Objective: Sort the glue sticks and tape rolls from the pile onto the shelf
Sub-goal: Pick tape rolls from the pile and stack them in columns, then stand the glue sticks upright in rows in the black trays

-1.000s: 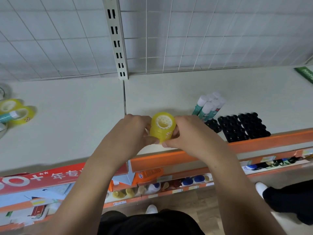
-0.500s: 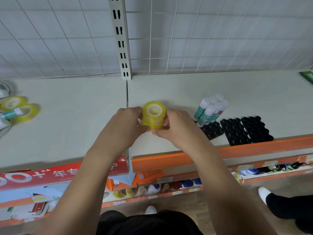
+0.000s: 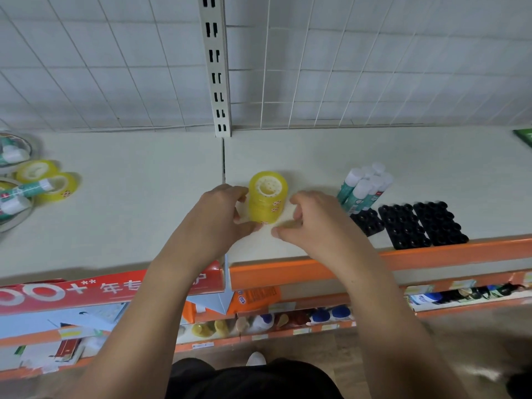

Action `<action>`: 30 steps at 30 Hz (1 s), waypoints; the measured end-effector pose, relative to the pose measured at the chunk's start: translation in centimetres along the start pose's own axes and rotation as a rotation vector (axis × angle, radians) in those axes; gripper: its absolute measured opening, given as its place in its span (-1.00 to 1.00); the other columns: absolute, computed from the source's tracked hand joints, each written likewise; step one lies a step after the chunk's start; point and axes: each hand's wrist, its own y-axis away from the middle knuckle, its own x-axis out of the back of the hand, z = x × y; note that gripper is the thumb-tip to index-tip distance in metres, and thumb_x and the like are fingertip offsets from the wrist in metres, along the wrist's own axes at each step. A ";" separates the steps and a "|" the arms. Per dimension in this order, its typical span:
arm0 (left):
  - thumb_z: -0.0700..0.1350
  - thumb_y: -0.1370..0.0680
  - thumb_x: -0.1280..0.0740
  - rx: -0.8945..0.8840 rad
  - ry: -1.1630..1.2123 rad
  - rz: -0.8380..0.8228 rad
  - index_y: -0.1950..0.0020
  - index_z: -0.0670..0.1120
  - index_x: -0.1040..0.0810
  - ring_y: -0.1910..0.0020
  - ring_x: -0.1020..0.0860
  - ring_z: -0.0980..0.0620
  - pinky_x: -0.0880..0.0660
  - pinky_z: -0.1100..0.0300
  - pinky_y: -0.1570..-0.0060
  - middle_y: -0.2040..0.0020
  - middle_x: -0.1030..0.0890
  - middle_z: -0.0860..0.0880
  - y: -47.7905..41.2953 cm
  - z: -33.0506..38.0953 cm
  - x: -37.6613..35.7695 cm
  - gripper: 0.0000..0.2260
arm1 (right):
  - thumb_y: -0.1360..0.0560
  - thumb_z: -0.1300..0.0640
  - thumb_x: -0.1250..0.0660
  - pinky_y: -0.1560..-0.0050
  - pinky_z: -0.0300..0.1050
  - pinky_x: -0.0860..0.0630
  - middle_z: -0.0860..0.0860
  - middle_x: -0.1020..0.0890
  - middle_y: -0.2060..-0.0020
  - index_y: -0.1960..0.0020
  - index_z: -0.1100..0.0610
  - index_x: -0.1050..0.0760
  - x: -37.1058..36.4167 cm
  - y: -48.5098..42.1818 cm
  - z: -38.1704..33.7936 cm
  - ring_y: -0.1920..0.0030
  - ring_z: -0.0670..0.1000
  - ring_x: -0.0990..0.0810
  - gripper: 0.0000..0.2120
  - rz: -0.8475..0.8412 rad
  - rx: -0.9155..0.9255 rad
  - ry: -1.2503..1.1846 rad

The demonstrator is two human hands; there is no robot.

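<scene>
A stack of yellow tape rolls [image 3: 267, 197] stands upright on the cream shelf [image 3: 359, 152], just right of the seam between two shelf panels. The left hand [image 3: 216, 217] rests against the stack's left side, its thumb and fingertips touching the lower rolls in a loose hold. The right hand [image 3: 312, 223] sits just right of the stack with fingers curled and spread, apart from the rolls and holding nothing.

To the right, a cluster of glue sticks [image 3: 364, 187] stands in the near corner of a black holder tray [image 3: 368, 223], with two more black trays [image 3: 421, 224] beside it. At the far left lies the pile [image 3: 31, 185] of yellow tape rolls and glue sticks.

A white wire grid [image 3: 374, 61] and a slotted upright [image 3: 216, 64] back the shelf. An orange rail [image 3: 431, 254] edges its near side, and lower shelves below carry boxes and small goods above a brown floor.
</scene>
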 end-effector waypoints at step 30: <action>-0.15 -0.53 -0.36 0.122 -0.313 0.329 -0.12 -0.11 -0.63 -0.03 -0.55 -0.14 -0.48 -0.06 -0.01 -0.07 -0.59 -0.06 19.9 -21.7 21.4 -0.81 | -0.49 -0.04 -0.40 0.13 -0.06 -0.58 -0.16 -0.60 0.22 0.03 -0.02 -0.60 -13.9 -1.9 -32.2 0.20 -0.13 -0.58 -0.88 -0.048 0.478 -0.096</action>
